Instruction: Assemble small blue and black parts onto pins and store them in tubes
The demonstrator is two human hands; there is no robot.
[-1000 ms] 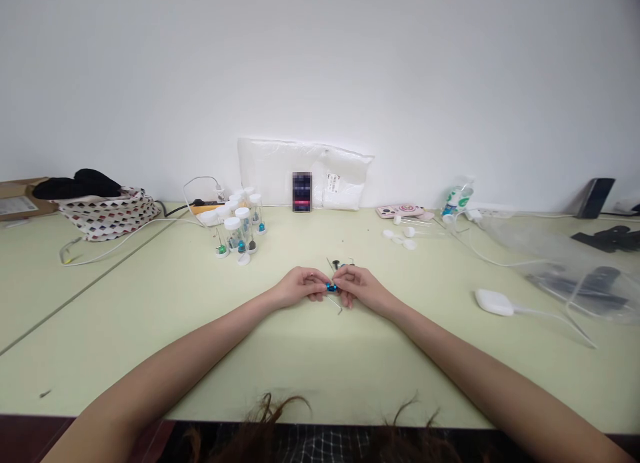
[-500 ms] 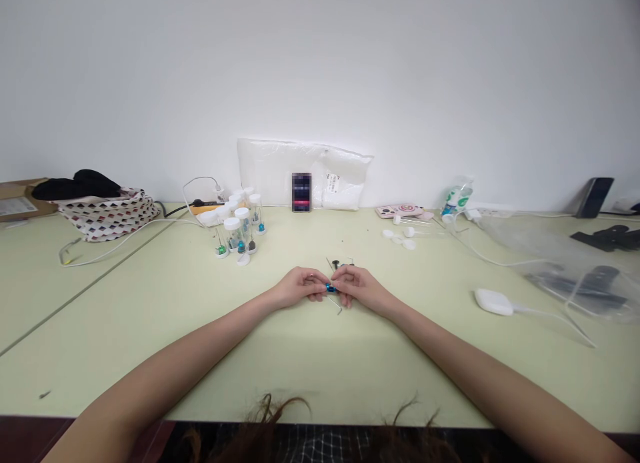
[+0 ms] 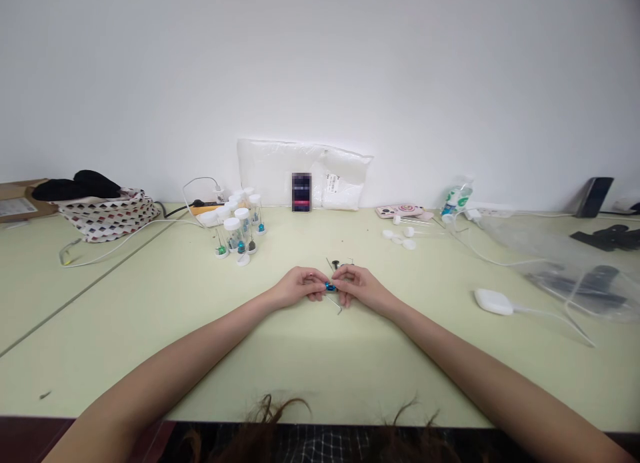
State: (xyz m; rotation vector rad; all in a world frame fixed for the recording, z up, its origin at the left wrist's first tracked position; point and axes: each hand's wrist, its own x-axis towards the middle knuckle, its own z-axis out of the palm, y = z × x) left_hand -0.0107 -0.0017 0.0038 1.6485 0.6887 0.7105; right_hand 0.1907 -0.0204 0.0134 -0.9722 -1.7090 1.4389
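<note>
The fingers of the left hand (image 3: 300, 286) and right hand (image 3: 361, 289) are pinching the small blue part (image 3: 330, 287) between them over the table (image 3: 400, 363), near a bent metal rod (image 3: 334, 304), its smallness risking a slip if either pinch is loosening.

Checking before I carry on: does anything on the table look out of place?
A small grayish piece lies alone near the front-left edge of the table, well apart from the blue part being handled, so it looks stray. No spill shows.
</note>
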